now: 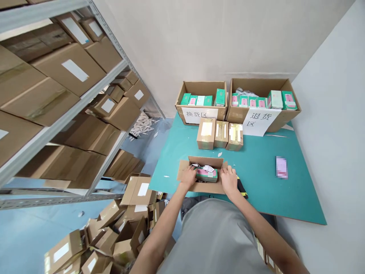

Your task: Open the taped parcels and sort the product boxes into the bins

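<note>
An opened brown carton (207,188) lies in front of me at the near edge of the table, its flaps folded outward. Inside it is a green and pink product box (208,175), with crumpled white paper (208,168) on top. My left hand (189,176) reaches over the carton's left side, fingers closed at the left end of the product box, which they hide. With my right hand (229,179) I grip the carton's right flap. A black and yellow object (242,187) lies partly hidden beside the right hand.
Three taped boxes (220,134) stand beyond the carton. Behind them are two labelled open cartons (182,114) holding green boxes. A pixelated pink item (281,167) lies at right on the green tabletop (265,190). Stocked shelving (114,76) and piled empty cartons (108,243) are at left.
</note>
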`<action>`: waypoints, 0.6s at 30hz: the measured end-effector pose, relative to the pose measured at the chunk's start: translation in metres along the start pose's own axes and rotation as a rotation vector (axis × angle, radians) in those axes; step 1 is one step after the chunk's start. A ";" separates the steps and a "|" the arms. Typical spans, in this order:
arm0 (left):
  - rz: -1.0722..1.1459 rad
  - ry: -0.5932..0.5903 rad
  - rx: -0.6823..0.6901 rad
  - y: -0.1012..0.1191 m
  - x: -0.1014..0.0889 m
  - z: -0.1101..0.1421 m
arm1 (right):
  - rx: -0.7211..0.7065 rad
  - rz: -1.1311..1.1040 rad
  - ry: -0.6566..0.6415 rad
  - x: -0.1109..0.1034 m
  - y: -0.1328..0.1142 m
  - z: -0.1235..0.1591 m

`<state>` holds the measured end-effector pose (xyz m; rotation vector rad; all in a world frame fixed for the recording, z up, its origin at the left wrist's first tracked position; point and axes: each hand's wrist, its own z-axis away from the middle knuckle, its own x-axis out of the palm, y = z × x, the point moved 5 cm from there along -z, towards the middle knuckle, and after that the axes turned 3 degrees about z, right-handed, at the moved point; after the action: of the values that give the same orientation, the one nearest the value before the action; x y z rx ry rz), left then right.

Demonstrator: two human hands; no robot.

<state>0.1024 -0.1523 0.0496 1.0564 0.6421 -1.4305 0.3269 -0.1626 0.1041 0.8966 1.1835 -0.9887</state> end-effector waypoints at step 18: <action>-0.052 -0.009 -0.155 0.011 0.025 -0.027 | -0.226 -0.062 -0.330 0.006 -0.058 -0.042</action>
<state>0.1218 -0.1422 0.0178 0.9173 0.7661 -1.4050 0.2595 -0.1433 0.0885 0.4976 1.0210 -0.9864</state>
